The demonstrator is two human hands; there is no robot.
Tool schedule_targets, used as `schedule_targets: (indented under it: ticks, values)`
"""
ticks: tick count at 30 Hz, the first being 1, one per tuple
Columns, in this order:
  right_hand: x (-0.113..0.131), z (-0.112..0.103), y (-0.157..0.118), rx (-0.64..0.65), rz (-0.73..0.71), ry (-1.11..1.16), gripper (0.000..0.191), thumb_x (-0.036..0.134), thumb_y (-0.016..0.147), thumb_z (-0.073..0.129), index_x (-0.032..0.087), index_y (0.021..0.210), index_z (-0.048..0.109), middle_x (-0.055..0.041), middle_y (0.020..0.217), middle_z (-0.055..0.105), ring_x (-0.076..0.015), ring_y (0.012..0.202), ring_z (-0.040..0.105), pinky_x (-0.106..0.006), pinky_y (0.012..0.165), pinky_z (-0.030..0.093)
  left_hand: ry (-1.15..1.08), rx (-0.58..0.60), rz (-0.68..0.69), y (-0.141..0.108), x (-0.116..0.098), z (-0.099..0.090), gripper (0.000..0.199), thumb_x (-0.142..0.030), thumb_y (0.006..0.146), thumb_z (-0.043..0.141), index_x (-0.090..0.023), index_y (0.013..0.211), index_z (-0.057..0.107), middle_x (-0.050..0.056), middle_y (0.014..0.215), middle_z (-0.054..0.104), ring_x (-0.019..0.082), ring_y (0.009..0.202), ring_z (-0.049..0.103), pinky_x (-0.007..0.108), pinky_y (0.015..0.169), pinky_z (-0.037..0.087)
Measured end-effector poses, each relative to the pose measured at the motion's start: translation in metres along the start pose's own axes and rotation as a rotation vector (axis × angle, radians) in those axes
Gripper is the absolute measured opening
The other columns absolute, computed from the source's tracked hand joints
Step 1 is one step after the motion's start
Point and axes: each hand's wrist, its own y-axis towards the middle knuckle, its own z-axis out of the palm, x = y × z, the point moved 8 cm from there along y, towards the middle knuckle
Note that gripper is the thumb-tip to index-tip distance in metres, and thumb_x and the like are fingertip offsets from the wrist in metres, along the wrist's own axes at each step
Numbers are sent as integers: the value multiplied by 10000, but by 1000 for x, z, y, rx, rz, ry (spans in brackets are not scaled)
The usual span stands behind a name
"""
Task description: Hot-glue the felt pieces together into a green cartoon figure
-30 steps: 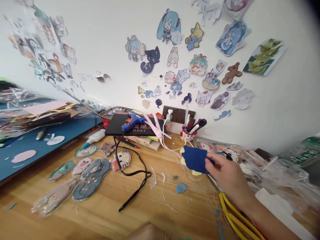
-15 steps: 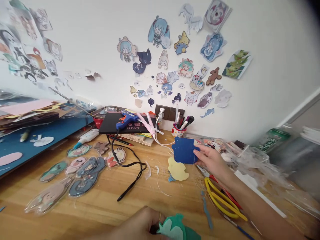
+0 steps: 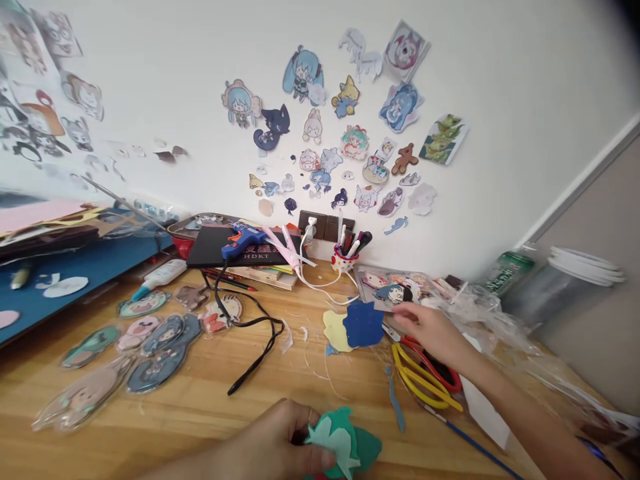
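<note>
So the left hand (image 3: 280, 443) was down at the near edge of the wooden worktop (image 3: 200, 413), fingers pinched shut on a green foam cutout (image 3: 345, 445) with a paler mint piece on top of it. The right hand (image 3: 430, 327) was reaching out over the middle of the worktop, fingertips right at the edge of a dark blue foam piece (image 3: 363, 323) lying flat; couldn't tell whether the fingers were actually gripping it or just resting beside it. That blue piece overlapped a pale yellow foam shape (image 3: 334, 331). Just under the right wrist sat yellow-handled scissors (image 3: 417, 380) with a red-handled pair (image 3: 435, 363) touching them. Further left, a row of laminated character cutouts (image 3: 150, 337) lay along the worktop, and a black cord (image 3: 255, 337) ran up to a blue glue gun (image 3: 240, 239) sitting on a black box (image 3: 225, 250) by the wall. A little cup of pens (image 3: 345, 257) stood near the wall socket, and the wall (image 3: 175, 80) above was covered in stickers.
</note>
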Motion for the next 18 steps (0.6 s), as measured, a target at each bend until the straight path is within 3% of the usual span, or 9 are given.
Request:
schedule_targets:
  ticks: [6,11,14,18]
  values:
    - [-30,20,-42,107,97,-337,312,339,726,491,177,963,614,-143,955,634,-340,885,573,-393,664,410,6,12,33,1,-5,1,303,-372,759,605,-123,921,664,39,865,656,158,776,568,242,723,427]
    - [-39,29,-50,146,85,-385,423,195,683,458,139,1093,549,-146,1026,604,-289,954,546,-340,734,392,-13,48,72,1,-11,4,317,-396,767,596,-130,922,672,41,853,676,156,767,585,226,708,434]
    - [-43,27,-47,138,92,-369,522,126,594,473,135,1113,526,-116,971,634,-245,864,579,-290,687,397,6,30,67,1,-11,4,331,-410,761,601,-129,920,675,45,861,679,159,771,588,221,697,436]
    - [-43,20,-44,85,96,-340,502,123,541,505,171,1037,560,-58,888,660,-203,758,596,-248,614,392,26,9,48,-1,-10,3,349,-426,750,608,-125,910,679,49,867,679,166,788,587,221,699,437]
